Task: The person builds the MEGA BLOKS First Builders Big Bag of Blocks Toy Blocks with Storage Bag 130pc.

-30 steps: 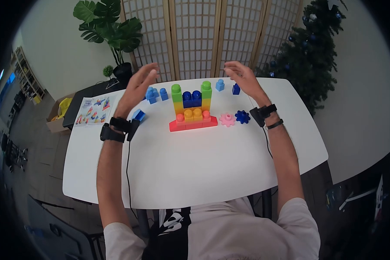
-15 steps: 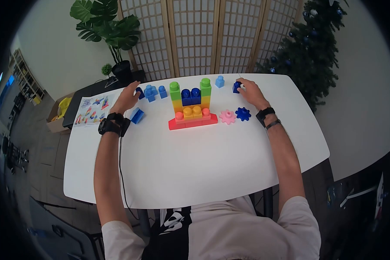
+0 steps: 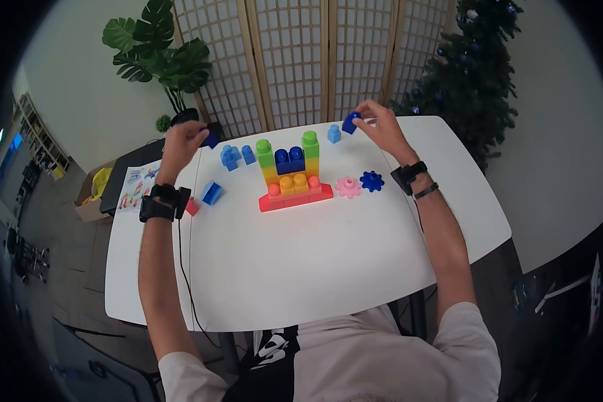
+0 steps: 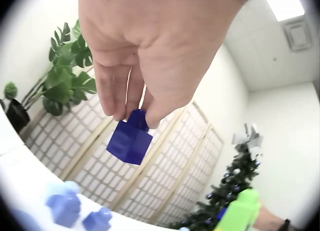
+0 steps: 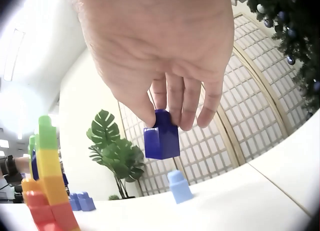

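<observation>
My left hand (image 3: 181, 147) pinches a dark blue building block (image 4: 131, 143) by its stud, with thumb and fingertips, above the table's back left. On the other side, my right hand (image 3: 380, 127) grips a matching dark blue block (image 5: 162, 141) by its stud, raised over the back edge. Between the hands stands a block structure (image 3: 295, 199): a red base, yellow blocks, two green-topped towers and dark blue blocks in the middle. A light blue block (image 5: 180, 187) stands upright below the right hand's block.
Several light blue blocks (image 3: 230, 158) stand near the left hand. A blue block (image 3: 212, 193) lies tipped beside a red block (image 3: 192, 206), partly hidden by the left wrist. Pink (image 3: 348, 187) and dark blue (image 3: 372, 181) gears lie right of the structure. A printed sheet (image 3: 134, 191) lies far left.
Both hands came down to the dark blue blocks at the back, took hold and lifted one each. The right hand has moved inward with its block. The red block now shows beside the left wrist.
</observation>
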